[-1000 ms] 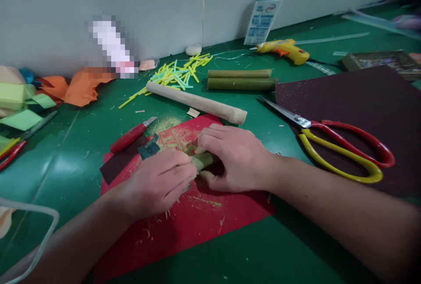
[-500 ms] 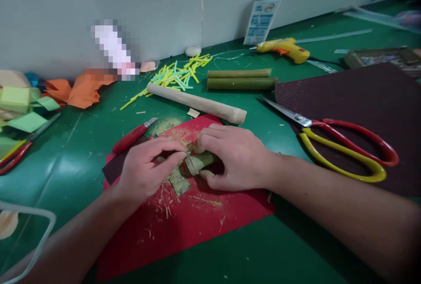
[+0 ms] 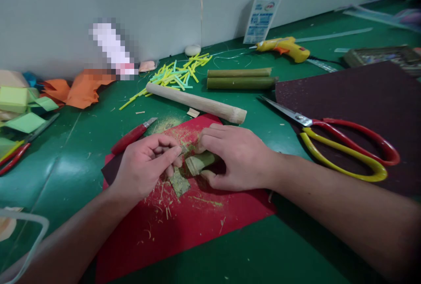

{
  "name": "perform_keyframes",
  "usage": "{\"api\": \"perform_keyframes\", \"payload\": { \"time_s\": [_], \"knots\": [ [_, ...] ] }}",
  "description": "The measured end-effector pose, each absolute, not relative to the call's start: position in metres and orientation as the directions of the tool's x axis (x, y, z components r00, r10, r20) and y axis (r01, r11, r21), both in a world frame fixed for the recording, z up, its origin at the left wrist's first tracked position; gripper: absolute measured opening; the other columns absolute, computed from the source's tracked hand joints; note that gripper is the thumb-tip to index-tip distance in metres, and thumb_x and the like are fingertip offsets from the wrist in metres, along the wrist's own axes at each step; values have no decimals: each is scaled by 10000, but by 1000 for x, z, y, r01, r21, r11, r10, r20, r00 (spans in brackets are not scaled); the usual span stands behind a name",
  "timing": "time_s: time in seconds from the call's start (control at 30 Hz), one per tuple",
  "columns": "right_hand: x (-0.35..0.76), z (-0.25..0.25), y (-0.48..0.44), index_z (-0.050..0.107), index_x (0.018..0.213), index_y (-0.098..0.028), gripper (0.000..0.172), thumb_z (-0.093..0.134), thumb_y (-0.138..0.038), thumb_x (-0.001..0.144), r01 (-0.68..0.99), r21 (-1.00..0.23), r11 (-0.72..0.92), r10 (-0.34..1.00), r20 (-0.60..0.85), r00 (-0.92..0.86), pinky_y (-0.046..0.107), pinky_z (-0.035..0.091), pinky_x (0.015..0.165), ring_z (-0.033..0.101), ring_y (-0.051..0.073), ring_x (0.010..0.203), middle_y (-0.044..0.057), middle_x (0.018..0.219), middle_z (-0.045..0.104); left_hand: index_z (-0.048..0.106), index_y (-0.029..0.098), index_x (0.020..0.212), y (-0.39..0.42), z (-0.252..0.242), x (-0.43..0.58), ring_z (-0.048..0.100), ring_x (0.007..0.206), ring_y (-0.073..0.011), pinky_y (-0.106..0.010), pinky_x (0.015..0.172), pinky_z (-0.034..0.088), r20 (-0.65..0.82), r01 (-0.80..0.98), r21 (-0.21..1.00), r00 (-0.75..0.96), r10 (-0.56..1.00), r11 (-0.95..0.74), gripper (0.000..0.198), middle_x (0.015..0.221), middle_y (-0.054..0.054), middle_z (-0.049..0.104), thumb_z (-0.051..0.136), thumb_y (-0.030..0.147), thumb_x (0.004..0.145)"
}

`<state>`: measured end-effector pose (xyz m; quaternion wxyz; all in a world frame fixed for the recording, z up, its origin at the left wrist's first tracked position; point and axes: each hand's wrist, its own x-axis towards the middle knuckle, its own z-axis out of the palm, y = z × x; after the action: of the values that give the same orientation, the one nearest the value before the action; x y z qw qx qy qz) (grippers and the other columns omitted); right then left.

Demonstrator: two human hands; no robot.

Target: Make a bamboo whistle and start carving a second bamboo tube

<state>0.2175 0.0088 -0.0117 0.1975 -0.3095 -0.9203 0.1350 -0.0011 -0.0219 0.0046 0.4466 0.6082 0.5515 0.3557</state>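
My right hand wraps round a short piece of bamboo, its cut end pointing left over the red sheet. Just left of that end, my left hand is closed in a pinch at a thin grey scrap that looks like sandpaper; the fingers hide part of it. Below the fingertips lies a dusty grey-green strip of sandpaper. Pale green dust and shavings cover the middle of the sheet. A red-handled knife rests beyond my left hand, beside a dark strip.
A long peeled bamboo stick lies behind my hands, near yellow and green sticks and two bamboo tubes. Large scissors lie on a dark sheet at right. A yellow glue gun is farther back; coloured paper is left.
My left hand has drawn slightly left, away from the bamboo's cut end, and its fingers have curled more. My right hand keeps its hold in nearly the same place.
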Motion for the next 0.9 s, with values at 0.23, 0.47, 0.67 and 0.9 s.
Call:
{"api": "perform_keyframes", "payload": {
  "time_s": [0.23,0.47,0.67,0.9],
  "knots": [
    [219,-11,10,593,890,-180,228,568,-297,696,492,-415,765,623,282,-730,312,412,708,555,210,828,49,872,636,624,170,838,-18,2,-4,628,682,-116,-221,612,528,99,409,899,162,982,-158,110,779,-26,665,618,268,886],
    [220,-11,10,599,889,-165,237,582,-303,697,487,-415,769,619,288,-731,313,419,703,550,198,810,41,868,634,649,176,827,-18,0,-3,561,651,-94,-208,604,500,137,476,856,170,976,-203,78,762,2,631,646,247,859],
    [220,-11,10,604,896,-169,234,587,-297,701,482,-417,771,618,303,-726,315,423,720,552,202,818,43,867,633,714,195,1018,-22,4,0,635,675,-108,-212,604,543,138,509,834,180,974,-212,188,823,-15,706,681,227,836],
    [222,-12,11,597,900,-179,232,589,-301,703,495,-420,760,629,286,-723,311,413,701,553,203,817,44,867,635,716,218,940,-21,3,-3,677,875,-154,-282,797,577,266,578,731,248,932,-362,104,950,-26,729,661,208,852]
  ]
}}
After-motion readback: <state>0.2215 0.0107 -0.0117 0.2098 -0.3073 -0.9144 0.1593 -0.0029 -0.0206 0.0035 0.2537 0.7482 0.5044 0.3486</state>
